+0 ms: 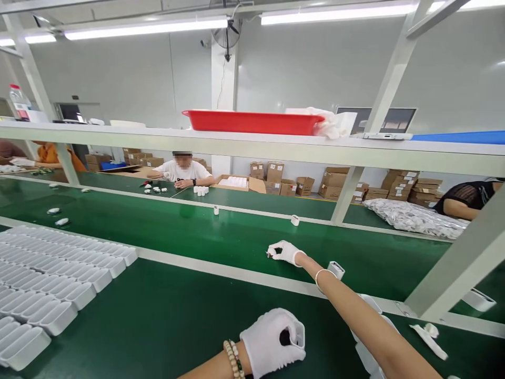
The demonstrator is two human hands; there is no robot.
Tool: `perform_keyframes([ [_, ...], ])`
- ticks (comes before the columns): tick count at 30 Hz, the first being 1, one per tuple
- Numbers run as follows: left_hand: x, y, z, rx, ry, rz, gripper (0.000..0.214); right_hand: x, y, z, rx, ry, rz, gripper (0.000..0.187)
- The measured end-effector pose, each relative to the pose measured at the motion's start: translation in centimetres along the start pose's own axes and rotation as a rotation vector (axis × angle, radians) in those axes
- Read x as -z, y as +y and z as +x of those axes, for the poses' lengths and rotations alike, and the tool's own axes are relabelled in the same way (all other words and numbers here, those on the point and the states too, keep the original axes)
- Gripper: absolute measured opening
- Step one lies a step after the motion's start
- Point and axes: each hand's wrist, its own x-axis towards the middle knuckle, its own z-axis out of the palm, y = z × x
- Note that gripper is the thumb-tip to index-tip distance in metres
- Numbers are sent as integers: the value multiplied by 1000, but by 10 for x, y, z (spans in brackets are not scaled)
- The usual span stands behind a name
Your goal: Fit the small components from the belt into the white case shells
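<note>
My left hand (272, 339), in a white glove, is low over the near green worktop. Its fingers curl round a white hollow plastic casing (300, 335), partly hidden by the glove. My right hand (287, 252), gloved too, reaches out over the green conveyor belt (189, 237). Its thumb and fingers pinch a small dark-and-white part (269, 255), too small to name. On the belt, another white casing (336, 270) stands beside my right forearm. Farther off are a white piece (295, 220) and a smaller white piece (216, 210).
Rows of white casings (59, 284) fill the near left. A frame post (453, 273) rises at right, below a shelf (158, 138) with a red tray (252, 122). More casings (369, 358) lie under my right arm. A co-worker (183, 171) sits across the belt.
</note>
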Motion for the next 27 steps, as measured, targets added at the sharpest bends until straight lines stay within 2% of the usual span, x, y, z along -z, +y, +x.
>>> perform_keyframes([
  [3, 2, 3, -3, 69, 172, -9, 25, 3, 2, -13, 5, 0, 134, 20],
  [5, 3, 7, -6, 100, 232, -4, 31, 8, 4, -35, -2, 8, 221, 23],
  [10, 1, 19, -12, 110, 274, 61, 31, 16, -6, -137, -10, 28, 377, 41],
  [13, -3, 27, -17, 70, 265, 130, 30, 5, -16, -194, -28, 72, 393, 39],
  [15, -5, 32, -21, 33, 265, 153, 32, -7, -20, -216, -88, 85, 393, 39],
  [19, -5, 36, -27, -40, 255, 172, 34, -23, -22, -226, -182, 32, 396, 39],
  [27, -2, 34, -28, -71, 226, 178, 38, -28, -29, -224, -219, 14, 418, 35],
])
